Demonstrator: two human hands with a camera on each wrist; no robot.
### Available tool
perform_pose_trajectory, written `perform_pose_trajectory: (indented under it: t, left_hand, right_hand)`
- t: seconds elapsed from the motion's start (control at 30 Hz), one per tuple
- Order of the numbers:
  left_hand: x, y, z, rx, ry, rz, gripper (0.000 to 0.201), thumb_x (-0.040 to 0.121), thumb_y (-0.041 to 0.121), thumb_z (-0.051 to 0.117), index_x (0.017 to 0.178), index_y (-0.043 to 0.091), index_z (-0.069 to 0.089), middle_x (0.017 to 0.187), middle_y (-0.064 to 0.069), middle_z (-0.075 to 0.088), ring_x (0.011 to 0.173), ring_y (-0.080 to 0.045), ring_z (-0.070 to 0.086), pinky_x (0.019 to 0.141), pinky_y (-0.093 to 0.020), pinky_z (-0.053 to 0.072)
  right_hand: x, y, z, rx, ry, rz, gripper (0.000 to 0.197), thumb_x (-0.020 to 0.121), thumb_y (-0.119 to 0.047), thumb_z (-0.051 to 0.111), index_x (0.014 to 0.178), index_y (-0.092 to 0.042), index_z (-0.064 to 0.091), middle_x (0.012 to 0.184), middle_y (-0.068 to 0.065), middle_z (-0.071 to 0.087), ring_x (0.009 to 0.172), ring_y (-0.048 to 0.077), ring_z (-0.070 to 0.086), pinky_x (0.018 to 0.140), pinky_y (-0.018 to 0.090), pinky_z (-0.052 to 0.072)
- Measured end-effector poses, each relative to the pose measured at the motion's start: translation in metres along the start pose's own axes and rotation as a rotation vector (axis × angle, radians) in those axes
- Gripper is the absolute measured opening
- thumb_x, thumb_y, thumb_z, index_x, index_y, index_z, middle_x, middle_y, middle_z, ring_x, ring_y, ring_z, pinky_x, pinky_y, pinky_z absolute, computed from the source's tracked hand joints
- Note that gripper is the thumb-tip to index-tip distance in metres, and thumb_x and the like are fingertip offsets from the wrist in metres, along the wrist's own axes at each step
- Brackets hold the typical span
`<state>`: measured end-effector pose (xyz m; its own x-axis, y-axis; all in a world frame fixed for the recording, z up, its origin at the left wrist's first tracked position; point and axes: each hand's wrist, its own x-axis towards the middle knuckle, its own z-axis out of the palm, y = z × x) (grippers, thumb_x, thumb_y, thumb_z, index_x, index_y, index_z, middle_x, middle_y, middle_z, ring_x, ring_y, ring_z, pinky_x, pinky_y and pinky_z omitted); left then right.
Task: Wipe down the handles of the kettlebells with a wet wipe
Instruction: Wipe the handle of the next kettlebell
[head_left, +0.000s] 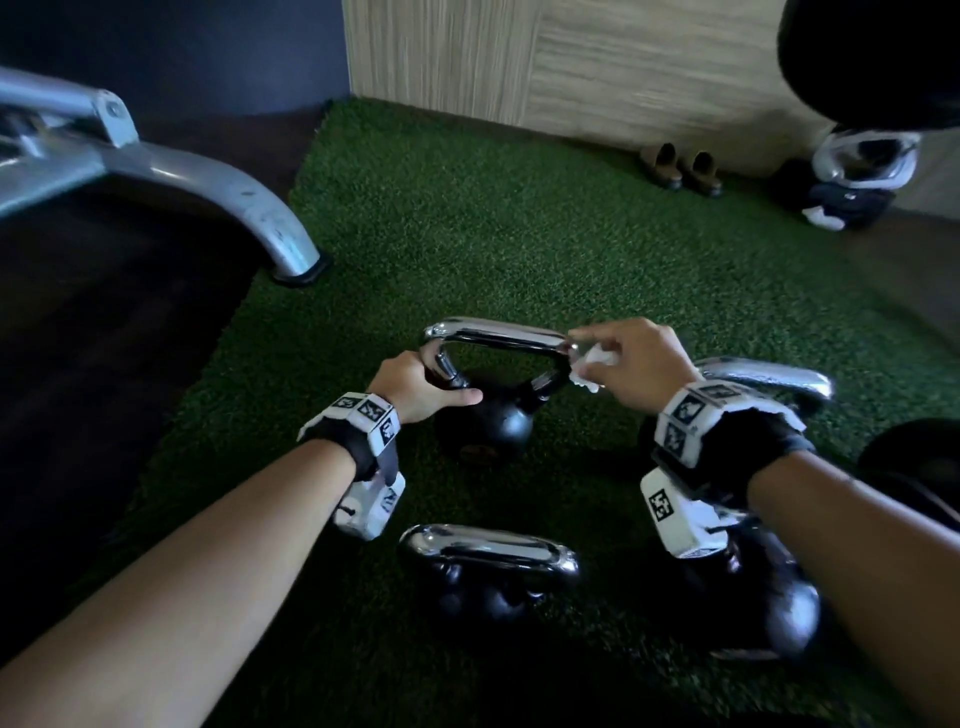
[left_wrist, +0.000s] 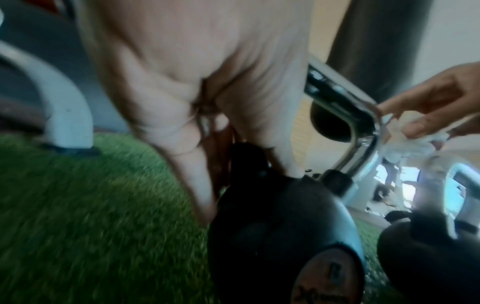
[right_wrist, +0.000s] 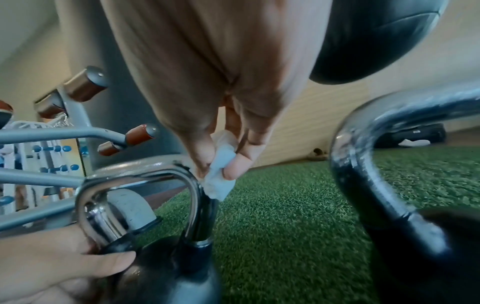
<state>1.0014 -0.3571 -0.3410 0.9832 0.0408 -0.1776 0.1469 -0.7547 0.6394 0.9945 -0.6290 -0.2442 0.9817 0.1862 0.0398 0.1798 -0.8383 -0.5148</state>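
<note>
Head view: far kettlebell (head_left: 485, 415) stands on green turf (head_left: 467, 234) — left hand (head_left: 415, 384) wraps left leg of its chrome handle (head_left: 498, 338). Right hand (head_left: 631, 364) pinches crumpled wet wipe (head_left: 595, 366) against handle's right bend. Two more kettlebells (head_left: 483, 571) close by — near and right.

Black wrist straps (head_left: 358, 447), marker-printed white blocks (head_left: 675, 514)

Right kettlebell (head_left: 769, 597) behind wrist.
</note>
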Motion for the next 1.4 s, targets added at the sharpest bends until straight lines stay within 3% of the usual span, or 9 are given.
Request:
perform_pose_trajectory:
  t: [0.1,0.23,0.5,0.77,0.9,1.13,1.2,1.3,1.4]
  left_hand:
    - [-0.013,0.014,-0.005,0.255,-0.187,-0.102,0.054,0.086,0.074,0.063,0.083,0.02,0.059,0.073,0.0,0.065,0.075,-0.022,0.065,0.062,-0.026,0.047]
    - [-0.028,0.045,-0.005,0.203,-0.437,-0.136,0.041,0.095,0.048,0.069,0.077,0.011,0.073,0.071,-0.002,0.077,0.054,-0.012,0.067,0.052,-0.021,0.052]
    - [-0.055,0.178,0.013,-0.116,-0.538,0.159,0.021,0.096,0.03,0.073,0.098,0.01,0.073,0.083,-0.002,0.077,0.071,-0.014,0.072,0.07,-0.028,0.056]
    - [-0.037,0.216,0.039,0.016,-0.394,0.06,0.018,0.092,0.018,0.075,0.11,0.016,0.069,0.092,-0.005,0.075,0.07,-0.012,0.069,0.066,-0.026,0.054]
    - [-0.016,0.22,0.066,0.067,-0.333,-0.04,0.041,0.087,0.012,0.08,0.124,0.012,0.063,0.094,-0.016,0.075,0.067,-0.016,0.065,0.058,-0.025,0.051]
    - [-0.002,0.208,0.129,0.099,-0.411,-0.104,0.092,0.078,0.034,0.09,0.154,0.018,0.042,0.152,-0.001,0.054,0.116,-0.016,0.066,0.086,-0.03,0.061]
    - [0.002,0.207,0.144,-0.001,-0.376,-0.102,0.086,0.072,0.037,0.093,0.146,0.022,0.051,0.15,0.003,0.055,0.13,-0.012,0.057,0.092,-0.033,0.061]
    - [0.003,0.21,0.166,-0.051,-0.28,-0.119,0.091,0.048,0.062,0.097,0.119,0.02,0.06,0.122,0.006,0.068,0.112,-0.011,0.069,0.094,-0.037,0.061]
    - [0.006,0.204,0.186,-0.053,-0.202,-0.125,0.103,0.034,0.08,0.091,0.116,0.024,0.063,0.113,0.004,0.072,0.105,-0.015,0.071,0.094,-0.034,0.058]
  right_hand:
    - [-0.009,0.019,-0.039,0.118,0.006,0.08,0.037,0.078,-0.028,0.087,0.113,-0.032,0.076,0.098,-0.004,0.073,0.091,0.009,0.066,0.074,0.009,0.048]
    - [-0.027,0.055,-0.1,0.11,0.054,0.105,0.021,0.069,-0.028,0.093,0.084,-0.025,0.079,0.084,-0.003,0.077,0.08,0.012,0.071,0.081,0.035,0.056]
    - [-0.064,0.141,-0.169,0.045,0.158,0.136,0.026,0.069,-0.023,0.09,0.084,-0.042,0.08,0.095,-0.007,0.077,0.088,0.014,0.072,0.083,0.033,0.058]
    - [-0.072,0.193,-0.176,0.214,0.277,0.072,0.022,0.071,-0.022,0.092,0.088,-0.029,0.081,0.083,-0.01,0.075,0.074,-0.003,0.064,0.062,0.004,0.044]
    - [-0.07,0.199,-0.171,0.189,0.239,-0.001,0.019,0.072,-0.02,0.091,0.087,-0.021,0.08,0.074,-0.014,0.067,0.066,-0.006,0.057,0.058,0.007,0.043]
    - [-0.057,0.189,-0.157,0.159,0.204,-0.141,0.017,0.075,-0.017,0.087,0.088,-0.02,0.077,0.073,-0.018,0.061,0.067,-0.006,0.054,0.061,0.005,0.041]
    - [-0.052,0.186,-0.15,0.168,0.182,-0.167,0.019,0.075,-0.02,0.088,0.091,-0.021,0.077,0.081,-0.015,0.067,0.071,-0.007,0.056,0.063,0.005,0.042]
    - [-0.046,0.183,-0.139,0.151,0.156,-0.215,0.028,0.078,-0.02,0.086,0.105,-0.023,0.078,0.099,-0.008,0.073,0.083,0.001,0.061,0.071,0.002,0.039]
    - [-0.042,0.18,-0.134,0.021,0.084,-0.252,0.021,0.087,-0.016,0.076,0.108,-0.021,0.079,0.106,-0.001,0.071,0.096,0.013,0.064,0.088,0.021,0.05]
